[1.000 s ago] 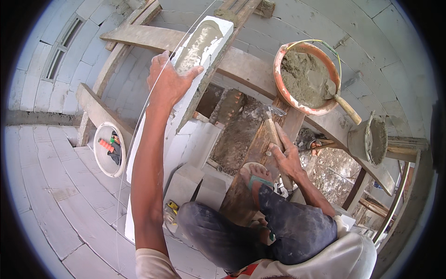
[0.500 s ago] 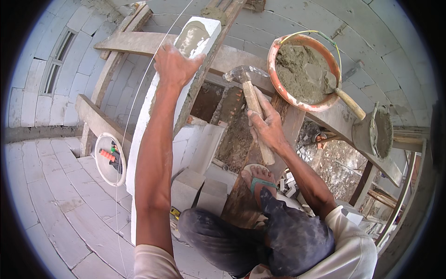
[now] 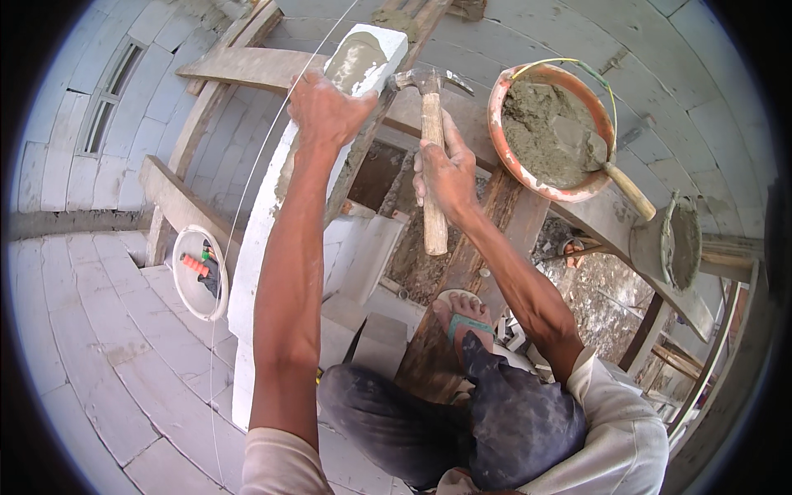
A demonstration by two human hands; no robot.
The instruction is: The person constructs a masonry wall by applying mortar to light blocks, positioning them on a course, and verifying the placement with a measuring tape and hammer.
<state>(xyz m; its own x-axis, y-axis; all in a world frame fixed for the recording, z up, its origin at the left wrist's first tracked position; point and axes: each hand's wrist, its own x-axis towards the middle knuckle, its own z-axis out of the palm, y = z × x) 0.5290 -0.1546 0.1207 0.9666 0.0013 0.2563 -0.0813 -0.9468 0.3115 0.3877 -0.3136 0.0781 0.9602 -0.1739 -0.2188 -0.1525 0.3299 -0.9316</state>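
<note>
My left hand [image 3: 328,114] grips the far part of a white lightweight block [image 3: 394,56] on top of the wall, its thumb at the right edge and its fingers towards the left edge. Wet grey mortar [image 3: 356,59] lies in a hollow at the block's far end. In my right hand [image 3: 447,178] is a claw hammer [image 3: 432,120], held round its wooden handle. Its steel head is at the block's right side; whether it touches I cannot tell. A taut string [image 3: 262,144] runs along the block's left side, close to my left hand.
Right of the hammer, an orange bucket [image 3: 497,124] holds mortar and a trowel [image 3: 630,191]. A grey bucket [image 3: 649,243] stands farther right. Left below sits a white pail [image 3: 185,290] with tools. Wooden planks [image 3: 247,68] cross behind; my foot [image 3: 464,318] rests on a board.
My right hand has brought the hammer up and left, its head now beside the block and its handle more upright. The left hand stays on the block; the view has shifted slightly.
</note>
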